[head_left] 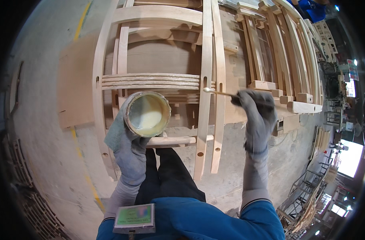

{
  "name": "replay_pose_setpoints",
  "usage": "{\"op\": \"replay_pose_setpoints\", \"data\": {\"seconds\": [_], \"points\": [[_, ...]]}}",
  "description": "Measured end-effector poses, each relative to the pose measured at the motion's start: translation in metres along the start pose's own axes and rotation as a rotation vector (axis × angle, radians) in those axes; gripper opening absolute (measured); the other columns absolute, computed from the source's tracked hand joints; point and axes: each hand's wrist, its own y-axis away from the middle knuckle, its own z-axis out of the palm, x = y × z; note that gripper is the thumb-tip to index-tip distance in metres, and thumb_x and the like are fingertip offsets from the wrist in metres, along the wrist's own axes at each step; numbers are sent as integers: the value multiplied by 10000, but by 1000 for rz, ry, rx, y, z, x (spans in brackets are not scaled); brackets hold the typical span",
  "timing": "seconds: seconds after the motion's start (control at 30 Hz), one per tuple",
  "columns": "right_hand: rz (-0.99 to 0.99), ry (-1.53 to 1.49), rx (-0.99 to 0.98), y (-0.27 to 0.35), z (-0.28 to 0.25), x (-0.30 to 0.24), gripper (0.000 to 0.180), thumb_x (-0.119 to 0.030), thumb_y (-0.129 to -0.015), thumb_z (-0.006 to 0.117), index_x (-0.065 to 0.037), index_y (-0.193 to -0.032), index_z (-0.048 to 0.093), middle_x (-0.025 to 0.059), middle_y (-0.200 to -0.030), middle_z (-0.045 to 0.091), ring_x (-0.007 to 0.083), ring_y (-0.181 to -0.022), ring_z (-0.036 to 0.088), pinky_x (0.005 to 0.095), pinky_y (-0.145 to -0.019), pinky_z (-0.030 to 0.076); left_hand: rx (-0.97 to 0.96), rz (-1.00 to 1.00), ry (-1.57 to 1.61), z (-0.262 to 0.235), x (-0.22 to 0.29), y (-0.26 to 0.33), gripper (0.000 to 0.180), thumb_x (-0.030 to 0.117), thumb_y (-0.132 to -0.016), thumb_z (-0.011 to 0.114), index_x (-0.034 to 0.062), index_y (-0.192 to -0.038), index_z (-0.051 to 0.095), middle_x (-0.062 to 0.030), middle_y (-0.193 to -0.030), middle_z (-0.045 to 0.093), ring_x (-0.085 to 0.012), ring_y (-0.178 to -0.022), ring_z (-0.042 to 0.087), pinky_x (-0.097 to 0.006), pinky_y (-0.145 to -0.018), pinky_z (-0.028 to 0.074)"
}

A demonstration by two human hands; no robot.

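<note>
My left hand [130, 154], in a grey glove, is wrapped round a round open tub [167, 105] with creamy, pale yellow glue-like liquid inside. A grey-green cloth or pad [115, 134] sits between that hand and the tub's side. In my gloved right hand [257, 110] is a thin stick [220, 93] with a pale, coated tip. The tip is over a slot in an upright of the wooden frame [206, 48]; whether it touches the wood I cannot tell. A layered cross rail [150, 81] runs between the frame's uprights just beyond the tub.
More wooden frames [278, 44] stand stacked at the right. Cardboard [76, 84] lies on the concrete floor at left, near a yellow line [86, 176]. Curved wooden parts [40, 216] are piled at the lower left. Part of another person in blue [312, 10] shows at the upper right.
</note>
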Motion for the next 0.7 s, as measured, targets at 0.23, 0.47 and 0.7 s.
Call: {"op": "replay_pose_setpoints", "data": {"seconds": [0.23,0.47,0.7], "points": [[-172,558,-384,-60,13,39,169,-169,-826,678,-31,-838,582,67,-685,657,123,-614,643,236,-568,499,30,6,72,-8,13,1,387,135,-948,409,0,-1308,372,-122,-1287,422,-211,-1130,506,-333,-897,518],[-299,824,-487,-80,28,47,186,-209,-812,677,-49,-821,581,98,-621,607,228,-566,629,309,-509,464,85,286,-730,-39,17,3,303,-1,-875,561,-21,-1173,514,-109,-1171,526,-178,-1024,545,-285,-874,474],[-275,972,-735,-79,40,28,146,-207,-822,642,-80,-833,572,111,-692,602,290,-636,618,346,-544,460,187,42,6,-43,23,1,389,128,-946,415,-2,-1312,382,-104,-1254,484,-163,-1085,539,-280,-853,513]]}}
